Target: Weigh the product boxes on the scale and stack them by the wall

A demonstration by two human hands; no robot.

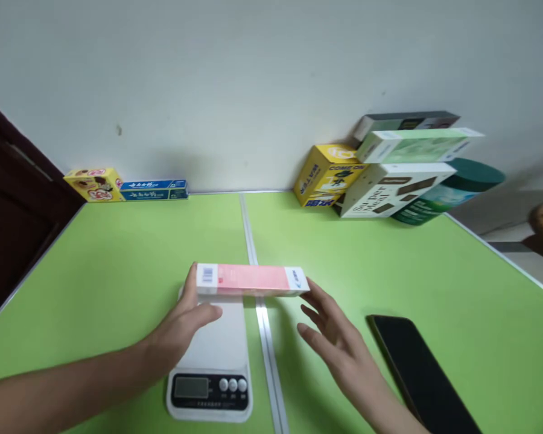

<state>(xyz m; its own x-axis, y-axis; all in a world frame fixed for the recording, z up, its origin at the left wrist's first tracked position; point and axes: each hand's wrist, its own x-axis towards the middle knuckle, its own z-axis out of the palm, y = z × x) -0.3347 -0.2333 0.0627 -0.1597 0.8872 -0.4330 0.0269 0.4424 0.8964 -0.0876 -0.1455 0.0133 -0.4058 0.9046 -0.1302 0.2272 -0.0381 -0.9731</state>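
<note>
A slim pink and white box (253, 279) is held level over the far end of a white kitchen scale (217, 343). At the box's left end are the fingers of my left hand (181, 325), its thumb showing just below the box's lower edge. Bent fingers of my right hand (339, 343) meet the right end, with some fingertips hidden behind the corner. The right thumb is apart from the box. The scale's display looks blank, and its round buttons face me.
A black phone (420, 374) lies at right. Along the wall, a yellow snack box (95, 184) and blue toothpaste-like box (154, 189) lie left; a yellow carton (328, 175), "Super Meal" box (396, 190), green box (419, 146), dark box (407, 120) and green canister (450, 193) stand right.
</note>
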